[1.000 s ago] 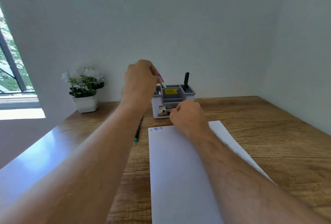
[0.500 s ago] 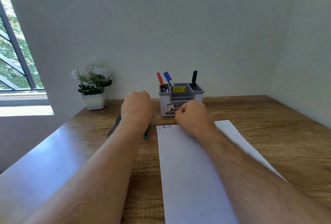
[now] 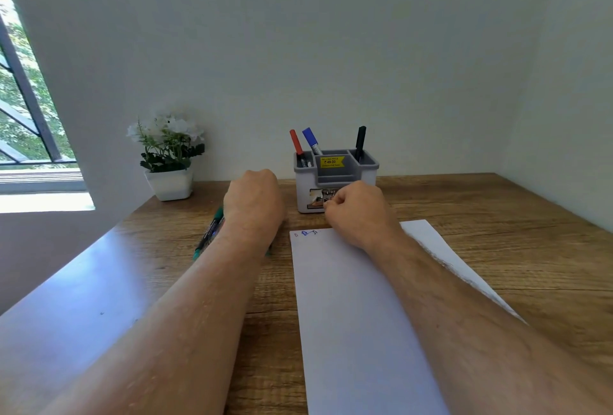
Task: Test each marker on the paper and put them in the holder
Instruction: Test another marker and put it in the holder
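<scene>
Fingers of the left hand (image 3: 253,197) now curl over a green-capped marker (image 3: 212,228) at centre left, no longer raised at the grey-and-white plastic holder (image 3: 335,179). Red marker (image 3: 296,142), blue marker (image 3: 311,141) and black marker (image 3: 360,142) stand inside it. The right hand (image 3: 356,210) stays fisted on the white paper sheet (image 3: 361,315); whether it holds anything is hidden.

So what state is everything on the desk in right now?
Red marker: capped, upright in holder.
Blue marker: capped, in holder.
Black marker: upright in holder.
Green marker: lying on desk.
Paper: flat, small scribbles at top.
Left hand: over green marker.
Right hand: fist on paper.
</scene>
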Action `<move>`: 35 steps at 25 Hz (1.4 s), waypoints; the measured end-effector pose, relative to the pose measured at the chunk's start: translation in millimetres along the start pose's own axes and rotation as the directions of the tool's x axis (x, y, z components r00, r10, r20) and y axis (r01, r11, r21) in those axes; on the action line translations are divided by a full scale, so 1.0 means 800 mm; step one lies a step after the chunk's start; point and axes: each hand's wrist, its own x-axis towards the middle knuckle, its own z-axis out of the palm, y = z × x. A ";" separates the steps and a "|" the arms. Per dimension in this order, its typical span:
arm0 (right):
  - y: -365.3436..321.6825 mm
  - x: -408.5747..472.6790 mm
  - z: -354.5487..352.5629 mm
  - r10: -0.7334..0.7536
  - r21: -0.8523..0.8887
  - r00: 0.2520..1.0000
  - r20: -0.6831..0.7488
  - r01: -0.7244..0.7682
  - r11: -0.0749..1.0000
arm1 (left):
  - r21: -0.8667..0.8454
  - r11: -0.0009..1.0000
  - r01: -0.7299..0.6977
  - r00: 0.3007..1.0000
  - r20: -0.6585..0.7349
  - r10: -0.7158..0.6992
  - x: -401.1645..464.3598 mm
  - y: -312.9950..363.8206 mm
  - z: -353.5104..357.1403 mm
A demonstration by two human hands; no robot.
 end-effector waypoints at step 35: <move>-0.022 -0.012 -0.024 -0.210 0.416 0.959 -0.189 0.272 0.868 | -0.982 0.189 -0.027 1.000 -0.027 0.004 -0.023 0.040 -0.049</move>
